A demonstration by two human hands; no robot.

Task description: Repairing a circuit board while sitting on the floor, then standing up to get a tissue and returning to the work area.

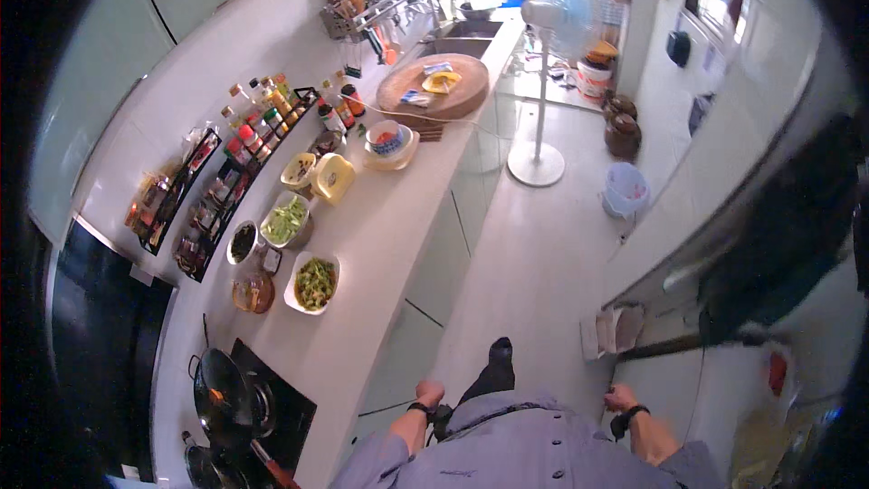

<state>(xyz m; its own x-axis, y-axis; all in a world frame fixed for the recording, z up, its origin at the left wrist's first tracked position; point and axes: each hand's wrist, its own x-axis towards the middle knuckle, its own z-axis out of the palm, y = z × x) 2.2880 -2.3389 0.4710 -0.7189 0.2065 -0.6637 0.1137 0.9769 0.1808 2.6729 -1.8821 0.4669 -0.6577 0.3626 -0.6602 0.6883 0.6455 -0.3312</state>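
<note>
My left hand hangs at my side with its fingers curled, close to the front edge of the white counter. It wears a dark wrist strap and holds nothing I can see. My right hand is also curled into a fist at my other side, above the pale floor, with a dark strap on the wrist. Nearest on the counter are a white plate of chopped green vegetables and a black wok on the stove.
Further along the counter stand a bowl of greens, a yellow container, a round wooden board and a sink. A standing fan, a pale bin and brown jars occupy the floor.
</note>
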